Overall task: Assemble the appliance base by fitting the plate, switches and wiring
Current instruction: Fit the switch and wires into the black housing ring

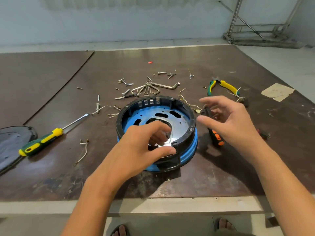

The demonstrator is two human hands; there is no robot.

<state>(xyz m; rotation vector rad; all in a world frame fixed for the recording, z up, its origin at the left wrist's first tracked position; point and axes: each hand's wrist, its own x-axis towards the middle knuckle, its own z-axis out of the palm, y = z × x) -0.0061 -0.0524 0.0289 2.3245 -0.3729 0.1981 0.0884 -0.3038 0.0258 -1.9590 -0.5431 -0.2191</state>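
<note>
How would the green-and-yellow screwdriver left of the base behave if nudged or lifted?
The screwdriver looks rigid, with a metal shaft, so it should lift as one piece. Its rounded handle lies on the flat table, so a sideways nudge would probably roll it. The bulky handle likely makes it handle-heavy.
</note>
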